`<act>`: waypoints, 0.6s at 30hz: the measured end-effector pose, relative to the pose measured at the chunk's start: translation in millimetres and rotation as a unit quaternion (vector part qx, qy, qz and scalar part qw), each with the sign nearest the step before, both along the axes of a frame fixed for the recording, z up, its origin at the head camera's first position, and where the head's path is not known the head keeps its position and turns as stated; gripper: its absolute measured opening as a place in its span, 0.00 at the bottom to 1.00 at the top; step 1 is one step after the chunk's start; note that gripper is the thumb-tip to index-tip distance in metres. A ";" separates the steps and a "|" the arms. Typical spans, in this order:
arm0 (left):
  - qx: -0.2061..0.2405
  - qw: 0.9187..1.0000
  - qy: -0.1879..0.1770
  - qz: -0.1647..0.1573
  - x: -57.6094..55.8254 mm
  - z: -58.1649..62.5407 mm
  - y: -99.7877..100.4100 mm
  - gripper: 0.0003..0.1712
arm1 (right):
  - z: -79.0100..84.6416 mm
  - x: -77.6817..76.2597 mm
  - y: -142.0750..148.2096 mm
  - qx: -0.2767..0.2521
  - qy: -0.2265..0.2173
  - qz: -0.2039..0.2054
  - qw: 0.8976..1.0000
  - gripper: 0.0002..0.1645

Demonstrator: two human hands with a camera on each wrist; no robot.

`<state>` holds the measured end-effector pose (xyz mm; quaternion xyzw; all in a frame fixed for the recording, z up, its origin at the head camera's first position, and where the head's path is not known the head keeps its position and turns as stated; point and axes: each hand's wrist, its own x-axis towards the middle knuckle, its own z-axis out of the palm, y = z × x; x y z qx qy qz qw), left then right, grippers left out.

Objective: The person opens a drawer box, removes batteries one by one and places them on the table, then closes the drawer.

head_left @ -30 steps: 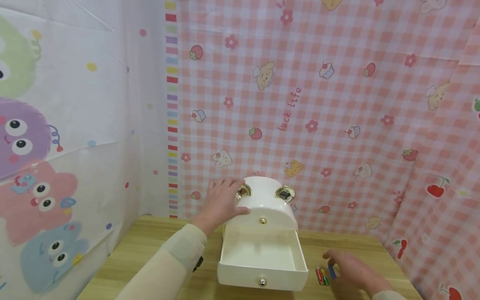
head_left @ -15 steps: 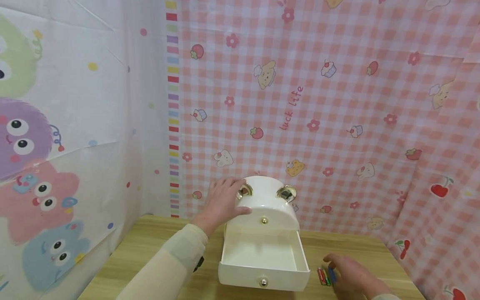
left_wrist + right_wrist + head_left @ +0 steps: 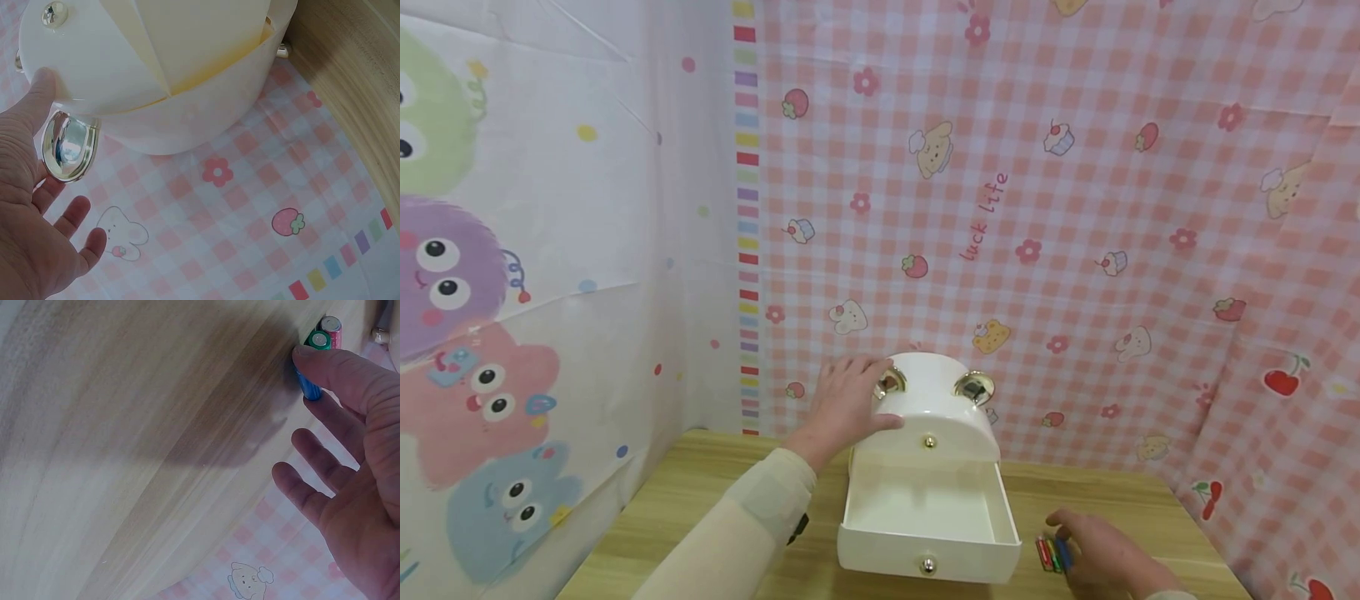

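Note:
A white drawer box with gold ears stands on the table, its lower drawer pulled out and nothing visible inside. My left hand holds its upper left side; in the left wrist view the thumb lies on the front, and fingers reach behind the gold ear. To the drawer's right, my right hand pinches a blue battery between thumb and index finger, the other fingers loosely bent. The blue battery lies beside a green battery, with a red battery on the far side.
The wooden table runs under everything. A pink checked cloth with printed figures hangs behind and on the right. At left hangs a white cloth with cartoon monsters. A gold knob marks the upper, closed drawer.
My right hand has shifted the blue battery slightly, from standing a little apart to lying close alongside the green battery. The left hand and the drawer box have stayed put.

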<state>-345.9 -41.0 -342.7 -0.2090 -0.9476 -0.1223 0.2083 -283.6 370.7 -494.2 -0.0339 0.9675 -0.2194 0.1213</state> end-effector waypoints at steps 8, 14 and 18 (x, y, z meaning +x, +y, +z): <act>0.003 1.000 0.001 -0.001 0.3 -0.1 0.6 0.55 | -2.1 1.5 1.1 0.004 0.030 0.022 0.999 0.38; 0.002 1.000 0.000 0.000 0.0 -0.9 0.5 0.55 | -1.2 2.7 2.2 -0.006 0.039 0.044 0.998 0.38; 0.004 1.000 0.000 -0.001 0.0 -1.0 0.2 0.55 | -0.2 2.9 2.5 -0.011 0.046 0.054 0.997 0.40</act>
